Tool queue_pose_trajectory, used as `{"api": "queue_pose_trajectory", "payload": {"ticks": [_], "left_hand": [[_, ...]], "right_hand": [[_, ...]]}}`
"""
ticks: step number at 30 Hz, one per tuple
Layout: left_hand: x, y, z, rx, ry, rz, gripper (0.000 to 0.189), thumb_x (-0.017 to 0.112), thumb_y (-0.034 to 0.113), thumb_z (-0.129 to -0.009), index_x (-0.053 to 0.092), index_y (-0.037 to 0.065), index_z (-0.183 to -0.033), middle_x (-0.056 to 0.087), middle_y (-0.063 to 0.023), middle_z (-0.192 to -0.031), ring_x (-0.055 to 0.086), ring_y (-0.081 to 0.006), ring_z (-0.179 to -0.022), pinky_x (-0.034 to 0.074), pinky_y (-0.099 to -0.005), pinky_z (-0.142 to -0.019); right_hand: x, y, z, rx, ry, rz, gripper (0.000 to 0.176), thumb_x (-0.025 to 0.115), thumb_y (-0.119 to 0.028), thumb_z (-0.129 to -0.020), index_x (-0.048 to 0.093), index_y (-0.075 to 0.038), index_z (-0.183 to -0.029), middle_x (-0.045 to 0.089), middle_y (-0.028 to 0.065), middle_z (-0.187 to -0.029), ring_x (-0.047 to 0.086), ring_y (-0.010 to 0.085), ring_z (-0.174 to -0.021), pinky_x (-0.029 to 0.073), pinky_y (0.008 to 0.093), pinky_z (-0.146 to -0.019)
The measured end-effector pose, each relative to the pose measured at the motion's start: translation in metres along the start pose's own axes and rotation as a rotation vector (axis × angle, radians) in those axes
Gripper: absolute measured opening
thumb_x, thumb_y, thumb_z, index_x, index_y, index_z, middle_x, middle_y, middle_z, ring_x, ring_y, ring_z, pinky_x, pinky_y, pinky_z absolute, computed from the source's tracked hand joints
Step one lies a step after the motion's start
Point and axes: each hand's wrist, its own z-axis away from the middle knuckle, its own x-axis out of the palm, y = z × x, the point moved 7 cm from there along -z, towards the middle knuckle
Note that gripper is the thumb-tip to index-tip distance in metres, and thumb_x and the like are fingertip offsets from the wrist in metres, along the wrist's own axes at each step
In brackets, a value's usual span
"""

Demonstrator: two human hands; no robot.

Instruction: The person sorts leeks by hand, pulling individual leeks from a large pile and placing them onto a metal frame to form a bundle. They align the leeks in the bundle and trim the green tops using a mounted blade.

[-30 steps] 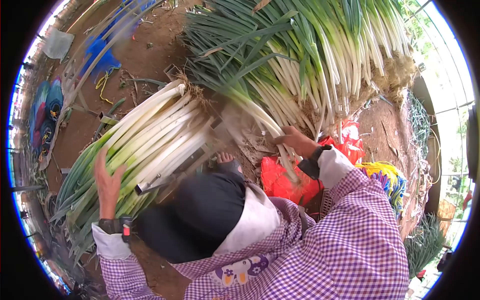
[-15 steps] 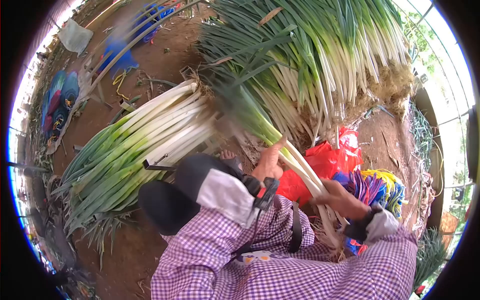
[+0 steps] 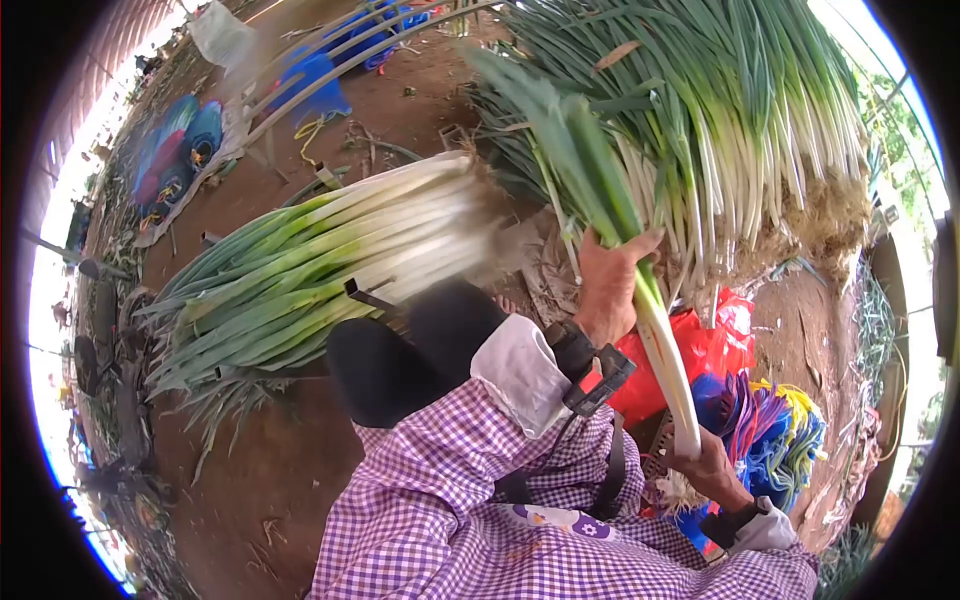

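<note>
A leek (image 3: 662,335) slants across my front, green leaves up and away, white end down towards my lap. My left hand (image 3: 612,278) is wrapped round it where the green turns to white. Lower down, the fingers of my right hand (image 3: 705,468) close on the white base, just above a tuft of pale roots (image 3: 680,495). Behind the leaves stands a big pile of leeks (image 3: 690,130), roots towards the right. To the left lies a second stack of leeks (image 3: 330,260), leaves pointing left, its root end blurred.
Red plastic (image 3: 735,325) lies beyond my hands. Beside my right wrist hangs a bundle of coloured ties (image 3: 770,430). A metal bar (image 3: 365,293) sticks out by my dark-covered knees (image 3: 400,345). Rolled bundles (image 3: 180,150) and blue plastic (image 3: 318,85) rest on the dirt floor.
The view has shifted, so the piles sit further right. My left hand has moved up the leek, and my right hand sits lower, at its base. The leek stands steeper.
</note>
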Motion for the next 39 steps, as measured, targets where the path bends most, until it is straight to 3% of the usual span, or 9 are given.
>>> {"api": "queue_pose_trajectory", "payload": {"ticks": [4,8,10,13,17,21,25,32,39], "left_hand": [[0.038,0.098,0.024,0.239,-0.083,-0.026,0.038,0.083,0.002,-0.081,0.056,0.005,-0.107,0.065,-0.0074,-0.087,0.066,-0.0191,-0.068,0.059,-0.0349,-0.056],[0.032,0.209,0.028,0.616,-0.222,-0.028,0.033,0.083,0.0,-0.08,0.061,0.003,-0.104,0.07,-0.0102,-0.082,0.069,-0.0216,-0.064,0.059,-0.0356,-0.055],[0.01,0.274,0.046,0.774,-0.206,-0.315,0.023,0.079,0.011,-0.087,0.065,0.003,-0.103,0.072,-0.0125,-0.087,0.072,-0.025,-0.075,0.06,-0.0386,-0.07],[-0.051,0.355,0.067,0.769,-0.02,-0.087,0.033,0.078,0.001,-0.086,0.064,0.003,-0.115,0.071,-0.0097,-0.096,0.07,-0.0278,-0.087,0.059,-0.0462,-0.091],[-0.157,0.424,0.103,0.996,0.118,-0.142,0.029,0.078,0.005,-0.089,0.062,0.001,-0.113,0.065,-0.0073,-0.104,0.068,-0.0242,-0.099,0.06,-0.0424,-0.093],[-0.303,0.411,0.106,0.874,0.445,-0.089,0.031,0.079,0.01,-0.091,0.063,0.005,-0.117,0.067,-0.0065,-0.106,0.067,-0.0194,-0.096,0.057,-0.0359,-0.091],[-0.442,0.347,0.089,0.519,0.692,-0.128,0.043,0.075,0.01,-0.095,0.056,0.002,-0.133,0.064,-0.01,-0.121,0.061,-0.0254,-0.114,0.054,-0.0461,-0.096],[-0.418,0.348,0.096,0.225,0.568,-0.314,0.043,0.068,0.02,-0.102,0.052,0.002,-0.139,0.056,-0.0119,-0.138,0.052,-0.0302,-0.132,0.047,-0.0536,-0.11],[-0.4,0.367,0.139,-0.044,0.793,-1.133,0.036,0.081,0.026,-0.091,0.068,0.003,-0.116,0.071,-0.0066,-0.116,0.066,-0.0255,-0.113,0.056,-0.0413,-0.09]], "right_hand": [[-0.011,0.001,-0.054,-0.186,0.16,0.093,0.026,0.075,-0.006,-0.089,0.064,0.001,-0.112,0.065,0.0054,-0.082,0.062,0.0136,-0.073,0.052,0.0341,-0.066],[-0.014,-0.105,-0.117,-0.595,0.222,0.293,0.03,0.076,-0.013,-0.091,0.064,0.001,-0.114,0.066,0.0139,-0.084,0.066,0.0249,-0.076,0.053,0.0393,-0.067],[-0.005,-0.162,-0.148,-0.857,0.207,0.336,0.032,0.076,-0.016,-0.092,0.064,0.002,-0.116,0.068,0.0198,-0.089,0.069,0.0341,-0.079,0.053,0.0426,-0.071],[0.029,-0.254,-0.191,-1.028,0.147,0.469,0.038,0.075,-0.021,-0.092,0.063,0.002,-0.12,0.07,0.0242,-0.102,0.069,0.0438,-0.092,0.054,0.0473,-0.077],[0.109,-0.334,-0.244,-1.253,0.008,0.498,0.037,0.075,-0.024,-0.091,0.065,-0.004,-0.122,0.073,0.0204,-0.104,0.07,0.0422,-0.094,0.055,0.0476,-0.08],[0.211,-0.328,-0.323,-1.45,-0.041,0.548,0.031,0.074,-0.022,-0.091,0.068,-0.011,-0.119,0.076,0.0126,-0.099,0.074,0.0326,-0.089,0.057,0.0454,-0.074],[0.277,-0.265,-0.398,-1.213,-0.172,0.831,0.022,0.068,-0.025,-0.093,0.07,-0.014,-0.113,0.074,0.014,-0.093,0.073,0.0355,-0.09,0.055,0.05,-0.075],[0.262,-0.25,-0.427,-0.977,-0.11,0.974,0.028,0.048,-0.016,-0.099,0.068,-0.016,-0.119,0.074,0.0177,-0.103,0.071,0.0393,-0.098,0.054,0.0523,-0.08],[0.262,-0.242,-0.432,-0.948,-0.063,1.004,0.024,0.055,-0.015,-0.098,0.066,-0.012,-0.119,0.071,0.0163,-0.103,0.07,0.0368,-0.1,0.054,0.0522,-0.083]]}}
